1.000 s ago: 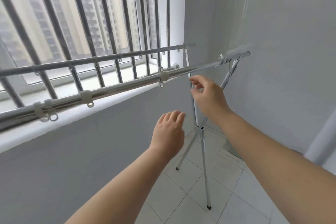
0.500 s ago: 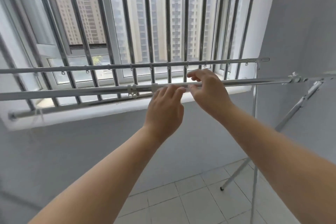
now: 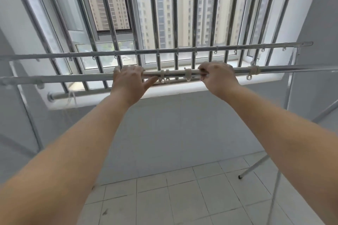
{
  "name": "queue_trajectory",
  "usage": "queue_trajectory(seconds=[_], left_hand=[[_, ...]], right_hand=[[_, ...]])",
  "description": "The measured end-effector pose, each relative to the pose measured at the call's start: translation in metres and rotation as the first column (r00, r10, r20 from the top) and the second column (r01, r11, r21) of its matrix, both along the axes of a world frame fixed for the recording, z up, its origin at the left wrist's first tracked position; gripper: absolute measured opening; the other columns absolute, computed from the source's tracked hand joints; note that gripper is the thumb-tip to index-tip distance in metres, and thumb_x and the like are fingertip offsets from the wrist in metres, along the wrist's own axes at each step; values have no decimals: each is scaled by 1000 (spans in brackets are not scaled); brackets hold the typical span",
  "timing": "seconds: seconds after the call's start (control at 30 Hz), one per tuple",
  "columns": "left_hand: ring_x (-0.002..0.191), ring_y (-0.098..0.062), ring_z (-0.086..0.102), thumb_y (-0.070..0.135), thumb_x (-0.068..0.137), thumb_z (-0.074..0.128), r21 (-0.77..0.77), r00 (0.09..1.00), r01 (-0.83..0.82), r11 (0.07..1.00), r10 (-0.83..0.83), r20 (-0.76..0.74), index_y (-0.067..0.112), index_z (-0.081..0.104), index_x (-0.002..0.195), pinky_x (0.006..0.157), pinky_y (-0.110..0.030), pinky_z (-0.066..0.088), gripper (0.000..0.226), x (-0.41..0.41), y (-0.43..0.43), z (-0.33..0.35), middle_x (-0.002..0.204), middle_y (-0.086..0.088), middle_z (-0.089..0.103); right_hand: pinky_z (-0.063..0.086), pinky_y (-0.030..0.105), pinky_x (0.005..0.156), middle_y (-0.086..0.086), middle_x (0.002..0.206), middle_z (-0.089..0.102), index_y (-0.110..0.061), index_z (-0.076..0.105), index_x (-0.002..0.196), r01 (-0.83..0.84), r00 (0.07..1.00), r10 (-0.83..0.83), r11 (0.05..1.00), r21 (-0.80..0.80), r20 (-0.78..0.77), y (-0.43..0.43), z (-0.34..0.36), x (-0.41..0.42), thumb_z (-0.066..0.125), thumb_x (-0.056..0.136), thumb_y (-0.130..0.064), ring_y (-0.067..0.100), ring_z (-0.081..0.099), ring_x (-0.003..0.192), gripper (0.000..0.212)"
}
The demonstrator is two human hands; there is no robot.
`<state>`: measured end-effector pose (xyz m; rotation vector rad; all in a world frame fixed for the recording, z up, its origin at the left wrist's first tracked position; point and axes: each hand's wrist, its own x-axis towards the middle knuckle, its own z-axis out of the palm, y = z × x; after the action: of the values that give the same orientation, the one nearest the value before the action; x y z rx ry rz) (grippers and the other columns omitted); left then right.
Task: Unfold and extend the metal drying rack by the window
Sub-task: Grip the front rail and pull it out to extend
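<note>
Left hand [image 3: 129, 81] clenched over near rail [image 3: 73, 78] of drying rack, just in front of window sill [image 3: 182, 88]. Two white clips [image 3: 187, 74] between hands. Right hand [image 3: 218, 76] clenched on same rail. Tiled floor [image 3: 182, 197] below open; rack leg [image 3: 254, 168] at right edge.

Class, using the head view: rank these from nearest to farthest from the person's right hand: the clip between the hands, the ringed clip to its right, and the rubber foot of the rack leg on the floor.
1. Clip between the hands, just left of the right hand.
2. Ringed clip, further right on the near rail.
3. Rubber foot, far below on the floor tiles.
</note>
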<state>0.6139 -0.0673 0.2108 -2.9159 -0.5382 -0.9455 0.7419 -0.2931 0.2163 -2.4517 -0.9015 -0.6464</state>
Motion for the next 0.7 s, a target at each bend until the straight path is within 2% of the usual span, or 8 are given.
queue_trajectory(seconds=[0.07, 0.13, 0.53, 0.6, 0.7], left_hand=[[92, -31, 56, 60, 88, 44, 32, 998, 39, 999, -41, 56, 10, 58, 97, 87, -43, 36, 53, -2, -2, 2, 95, -13, 65], [86, -31, 55, 56, 88, 49, 20, 994, 59, 998, -61, 90, 9, 57, 91, 82, -40, 36, 48, -4, -8, 3, 89, -12, 64], [99, -29, 52, 58, 89, 47, 37, 991, 90, 995, -93, 97, 11, 57, 100, 91, -40, 33, 50, 3, -49, 0, 99, -9, 64], [99, -28, 53, 60, 89, 44, 49, 991, 94, 994, -98, 87, 12, 57, 102, 91, -40, 33, 51, 0, -51, 0, 99, -8, 64], [103, -28, 52, 58, 92, 38, 82, 995, 85, 993, -89, 39, 13, 56, 106, 92, -40, 32, 51, -6, -50, -1, 104, -9, 63]], right_hand=[[34, 38, 94, 8, 105, 63, -22, 63, 107, 7, 1000, -7, 1000, -5, -5, 0, 0, 1, 57, 88, -18, 31, 53, 106, 20], [34, 37, 92, 9, 106, 64, -22, 63, 104, 15, 1000, -15, 1000, -3, 10, -2, 0, 0, 57, 87, -16, 32, 53, 105, 20], [41, 35, 86, 8, 104, 66, -21, 65, 97, 132, 988, -132, 991, 2, -78, -45, 13, -9, 54, 82, -7, 32, 56, 101, 23], [40, 35, 84, 8, 103, 66, -21, 65, 96, 143, 987, -145, 989, -33, -71, -47, 14, -9, 53, 82, -9, 31, 55, 100, 21], [37, 40, 89, 9, 106, 62, -19, 60, 97, 142, 989, -149, 971, -192, -22, -45, 12, -7, 52, 87, -19, 32, 52, 105, 13]])
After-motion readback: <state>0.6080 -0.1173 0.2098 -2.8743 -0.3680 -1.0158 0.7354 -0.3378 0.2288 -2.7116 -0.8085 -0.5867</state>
